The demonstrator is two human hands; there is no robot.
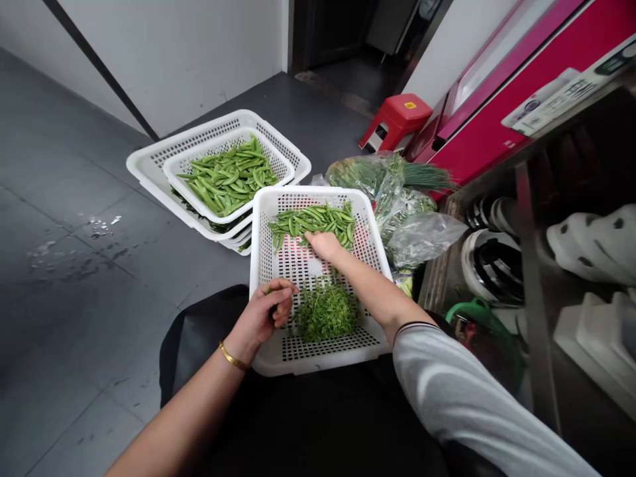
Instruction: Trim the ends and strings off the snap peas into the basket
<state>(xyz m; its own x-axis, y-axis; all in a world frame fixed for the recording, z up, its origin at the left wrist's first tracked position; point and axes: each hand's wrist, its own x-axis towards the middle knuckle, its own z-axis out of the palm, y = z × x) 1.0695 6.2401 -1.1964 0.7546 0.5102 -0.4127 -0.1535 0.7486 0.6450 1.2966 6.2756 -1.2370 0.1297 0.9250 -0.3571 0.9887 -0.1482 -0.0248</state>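
Observation:
On my lap rests a white perforated basket (318, 363). Green pea pods (318, 218) lie in a loose heap at its far end, and a tangled pile of thin green trimmings (325, 310) sits at the near end. My right hand (324, 245) reaches across the basket, its fingers closed at the near edge of the pods; the fingertips are partly hidden. Over the basket's left rim, my left hand (273, 305) is curled closed, with a bit of a green pod showing between its fingers. A gold bracelet (232, 358) circles the left wrist.
Beyond my left hand, stacked white baskets (149, 162) stand on the grey tiled floor, the top one filled with pods (231, 175). Bagged greens (392, 192) lie at the right. A red stool (405, 112) and a metal shelf (539, 298) with dishes are farther right.

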